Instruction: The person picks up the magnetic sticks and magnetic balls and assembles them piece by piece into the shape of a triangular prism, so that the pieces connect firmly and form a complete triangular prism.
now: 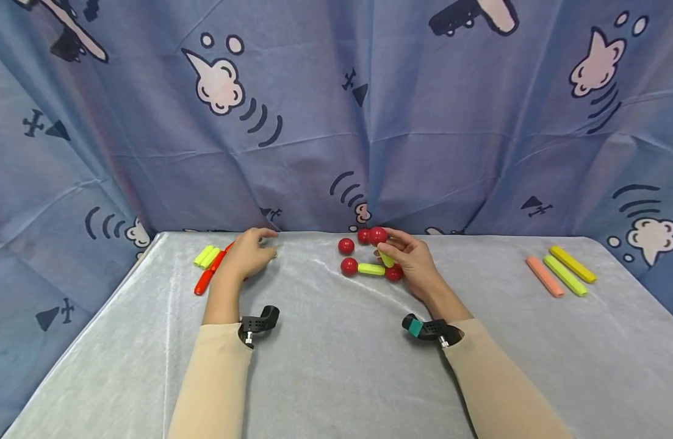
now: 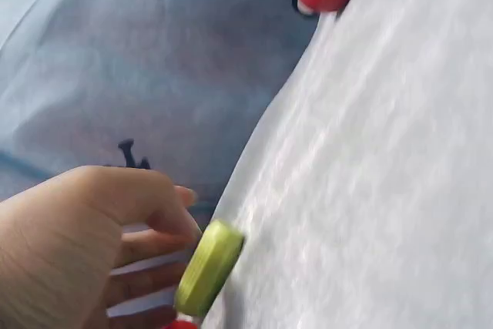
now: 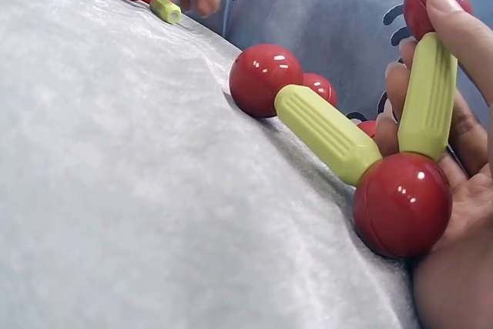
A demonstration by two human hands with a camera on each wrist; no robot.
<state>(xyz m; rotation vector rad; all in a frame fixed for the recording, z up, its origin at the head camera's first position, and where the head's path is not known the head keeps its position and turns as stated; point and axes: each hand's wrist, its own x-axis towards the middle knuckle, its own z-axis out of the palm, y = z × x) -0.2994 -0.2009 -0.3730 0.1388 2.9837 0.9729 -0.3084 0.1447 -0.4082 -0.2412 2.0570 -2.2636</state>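
My right hand [image 1: 413,259] holds a red ball [image 3: 433,5] atop a tilted yellow-green rod [image 3: 428,98], thumb on the ball, fingers behind the rod. The rod's lower end meets another red ball [image 3: 402,204]. From there a second yellow-green rod [image 1: 371,269] runs left along the table to a third red ball [image 1: 349,266]. My left hand [image 1: 249,255], fingers loosely bent, hovers at the table's back left. Beside its fingers lies a short yellow-green rod [image 2: 209,267], mostly hidden in the head view. Red rods [image 1: 211,274] lie left of that hand.
Two loose red balls, one nearer [image 1: 346,246] and one at the back [image 1: 363,236], sit beyond the joined pieces. Short yellow-green rods [image 1: 207,256] lie far left. At right are orange [image 1: 545,276], lime [image 1: 565,275] and yellow [image 1: 573,264] rods. A blue curtain [image 1: 314,122] hangs behind.
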